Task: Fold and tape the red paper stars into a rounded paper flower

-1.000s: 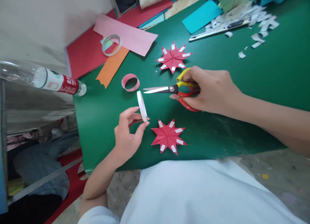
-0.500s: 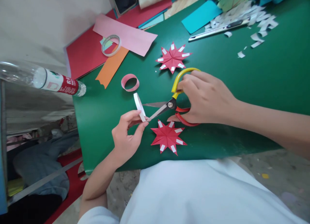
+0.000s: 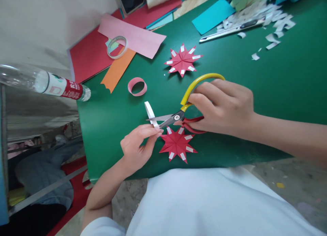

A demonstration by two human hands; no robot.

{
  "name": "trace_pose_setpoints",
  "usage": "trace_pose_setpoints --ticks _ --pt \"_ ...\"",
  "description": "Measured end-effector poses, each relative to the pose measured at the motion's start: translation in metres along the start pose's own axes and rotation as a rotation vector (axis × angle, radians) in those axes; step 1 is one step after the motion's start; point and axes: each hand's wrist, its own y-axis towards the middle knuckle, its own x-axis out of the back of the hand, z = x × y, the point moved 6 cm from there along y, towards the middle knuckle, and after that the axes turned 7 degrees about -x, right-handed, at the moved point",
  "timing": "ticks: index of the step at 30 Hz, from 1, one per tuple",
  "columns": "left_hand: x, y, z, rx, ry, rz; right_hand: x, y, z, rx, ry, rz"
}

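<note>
Tape at the scissors

Left hand (image 3: 139,145): fingertips pinched on end of white tape (image 3: 149,110), above table (image 3: 107,134), near lower star (image 3: 176,144). Right hand (image 3: 224,106): closed round handles of scissors (image 3: 176,117); blades parted, at tape. Pink ring (image 3: 137,86) lies beyond tape; upper star (image 3: 182,60) beyond scissors.

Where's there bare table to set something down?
Most room: green table between the white scraps and right hand. Another patch lies between the bottle, pink ring and left hand. Crowded: the far edge, with paper sheets, and around the scissors.
</note>
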Motion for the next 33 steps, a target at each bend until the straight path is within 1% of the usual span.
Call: trace_pose_setpoints --ticks 4,11,13,17,20,25,33 --pt "0.0006 0.0028 -0.0026 -0.030 -0.005 -0.017 0.0060 0.0007 0.0008 -0.023 -0.023 -0.048" --pt "0.0020 0.0020 -0.0014 0.004 0.022 0.000 0.0078 0.0023 0.0023 -0.026 -0.043 -0.091" --pt "0.0026 0.0020 -0.0012 0.010 0.036 -0.017 0.0082 0.0012 0.0017 -0.032 -0.026 -0.093" --pt "0.0027 0.0017 0.0000 0.029 0.050 -0.037 0.0058 -0.0017 0.0014 -0.023 -0.016 -0.030" --pt "0.0024 0.0017 0.0003 0.038 0.041 -0.036 0.0078 -0.0021 0.0013 -0.025 -0.027 -0.057" --pt "0.0044 0.0023 -0.0006 0.032 0.042 -0.044 0.0099 -0.0003 0.0029 0.015 -0.021 -0.087" --pt "0.0072 0.0040 0.0001 0.105 -0.005 -0.006 0.0103 -0.0019 0.0018 0.074 -0.012 -0.087"
